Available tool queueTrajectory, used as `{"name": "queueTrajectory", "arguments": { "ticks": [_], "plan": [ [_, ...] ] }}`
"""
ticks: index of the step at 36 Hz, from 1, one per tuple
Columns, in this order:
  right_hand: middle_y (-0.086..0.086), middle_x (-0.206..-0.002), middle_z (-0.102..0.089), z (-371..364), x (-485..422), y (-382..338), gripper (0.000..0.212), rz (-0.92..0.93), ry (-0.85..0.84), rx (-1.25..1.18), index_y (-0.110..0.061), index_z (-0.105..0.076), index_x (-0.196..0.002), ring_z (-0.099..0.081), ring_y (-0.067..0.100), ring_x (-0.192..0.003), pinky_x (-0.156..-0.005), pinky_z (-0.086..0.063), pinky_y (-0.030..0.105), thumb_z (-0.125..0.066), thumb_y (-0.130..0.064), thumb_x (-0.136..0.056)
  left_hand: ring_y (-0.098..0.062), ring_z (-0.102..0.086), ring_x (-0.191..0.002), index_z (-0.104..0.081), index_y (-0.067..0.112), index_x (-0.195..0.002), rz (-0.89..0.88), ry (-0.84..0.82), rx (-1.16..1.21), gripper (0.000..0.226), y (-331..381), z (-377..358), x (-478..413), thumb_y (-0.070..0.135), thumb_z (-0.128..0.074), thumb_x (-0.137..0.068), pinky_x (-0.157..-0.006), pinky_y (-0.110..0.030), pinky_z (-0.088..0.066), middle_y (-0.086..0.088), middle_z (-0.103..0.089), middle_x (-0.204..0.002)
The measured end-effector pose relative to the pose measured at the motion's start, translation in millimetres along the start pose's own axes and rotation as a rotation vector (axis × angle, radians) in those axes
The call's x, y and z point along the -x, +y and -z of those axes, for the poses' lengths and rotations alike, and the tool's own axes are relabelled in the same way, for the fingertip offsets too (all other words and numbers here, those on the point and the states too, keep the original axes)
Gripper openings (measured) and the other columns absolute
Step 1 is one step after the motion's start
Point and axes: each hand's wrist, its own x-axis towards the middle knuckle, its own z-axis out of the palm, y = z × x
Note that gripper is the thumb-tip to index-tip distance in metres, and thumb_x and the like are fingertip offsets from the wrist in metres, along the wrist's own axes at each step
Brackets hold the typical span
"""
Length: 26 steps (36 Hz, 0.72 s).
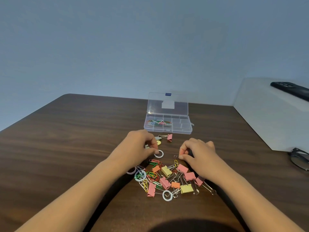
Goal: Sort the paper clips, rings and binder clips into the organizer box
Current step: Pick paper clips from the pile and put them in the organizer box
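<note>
Pinching a white ring [158, 154] on the table [66, 131], the left hand [138, 146] is closed. Right hand [199, 153] grips a silver paper clip [176, 156]. Organizer box [168, 124] stands open.

We see bare table [75, 139] left of organizer box [168, 124]; lone pink binder clip [169, 137] blocks near approach; white block [270, 118] crowds right.

Hands [140, 146] over scattered clips [168, 178]
</note>
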Motion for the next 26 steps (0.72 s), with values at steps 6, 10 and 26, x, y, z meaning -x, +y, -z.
{"name": "queueTrajectory", "arguments": {
  "ticks": [6,10,26],
  "plan": [
    [-0.015,-0.091,-0.056,-1.1,-0.4,1.2,0.011,0.007,0.003,0.007,-0.035,-0.060,-0.082,-0.049,0.002,-0.093,-0.094,-0.027,0.032,-0.060,-0.033,-0.093,-0.006,-0.056,-0.094,-0.073,0.035,-0.093,0.042,-0.211,-0.056,0.018,-0.1,13.0,2.8,0.031,-0.078,-0.077,-0.084,-0.028,-0.051,0.015,-0.063,-0.096],
    [-0.014,-0.090,-0.056,-1.4,-0.3,2.9,0.012,0.011,0.013,-0.004,-0.034,-0.060,-0.081,-0.049,0.002,-0.093,-0.094,-0.027,0.032,-0.060,-0.032,-0.093,-0.008,-0.059,-0.091,-0.073,0.037,-0.094,0.042,-0.251,0.000,0.020,0.1,11.9,4.5,0.030,-0.079,-0.076,-0.085,-0.031,-0.053,0.014,-0.065,-0.093],
    [-0.013,-0.092,-0.057,-3.1,-1.7,3.8,0.010,0.004,0.019,-0.016,-0.033,-0.062,-0.084,-0.050,0.004,-0.094,-0.092,-0.025,0.031,-0.060,-0.031,-0.093,-0.001,-0.056,-0.069,-0.070,0.030,-0.096,0.025,-0.307,0.008,0.027,4.7,6.8,5.0,0.041,-0.079,-0.073,-0.061,-0.011,-0.041,0.012,-0.065,-0.082]
  ]
}}
